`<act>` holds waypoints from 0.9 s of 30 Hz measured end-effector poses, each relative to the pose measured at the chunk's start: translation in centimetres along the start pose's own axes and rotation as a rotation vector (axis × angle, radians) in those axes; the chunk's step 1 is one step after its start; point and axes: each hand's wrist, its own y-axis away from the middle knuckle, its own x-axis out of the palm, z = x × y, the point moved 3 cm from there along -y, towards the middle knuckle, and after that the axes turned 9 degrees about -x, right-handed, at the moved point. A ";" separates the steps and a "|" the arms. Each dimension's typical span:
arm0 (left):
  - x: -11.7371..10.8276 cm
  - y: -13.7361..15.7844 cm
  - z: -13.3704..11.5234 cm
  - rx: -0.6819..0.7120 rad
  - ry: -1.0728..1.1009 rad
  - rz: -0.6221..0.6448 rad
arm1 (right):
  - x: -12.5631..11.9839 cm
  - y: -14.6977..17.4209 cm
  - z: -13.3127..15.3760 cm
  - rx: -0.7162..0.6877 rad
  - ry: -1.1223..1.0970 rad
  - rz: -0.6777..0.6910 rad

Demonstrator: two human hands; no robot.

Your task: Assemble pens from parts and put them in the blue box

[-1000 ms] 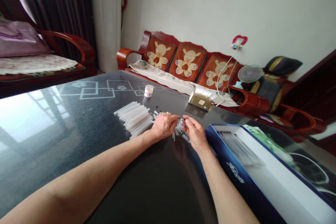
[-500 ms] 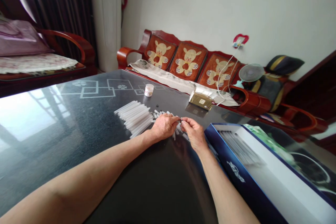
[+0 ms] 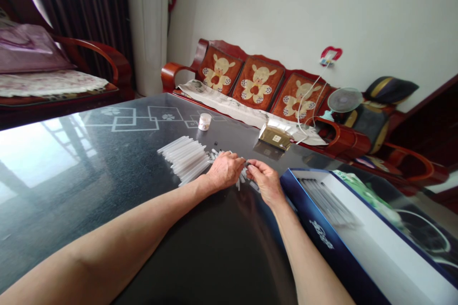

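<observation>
My left hand (image 3: 225,170) is closed above the table, fingers curled together, and what it holds is hidden behind them. Just beside it, my right hand (image 3: 265,180) pinches a small dark piece between thumb and forefinger; its kind is too small to tell. The fingertips of both hands nearly meet. Below and around them lie loose short white pieces (image 3: 243,176), partly covered by the hands. Left of my left hand, a stack of translucent white pen barrels (image 3: 186,158) lies side by side. A tiny black piece (image 3: 215,143) rests behind the pile.
A blue box (image 3: 311,219) with a white inside stands at the right, several pen-like sticks (image 3: 327,200) with dark ends in it. Farther back on the dark glossy table (image 3: 118,171) are a small white tub (image 3: 204,122) and a gold tissue box (image 3: 275,137).
Both hands stay nearly in place, with a slight shift of the fingers around the small dark piece. The whole view has moved slightly.
</observation>
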 end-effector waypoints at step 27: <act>-0.2 0.4 -0.7 0.115 -0.051 0.015 | -0.5 0.2 1.2 -0.149 0.600 0.109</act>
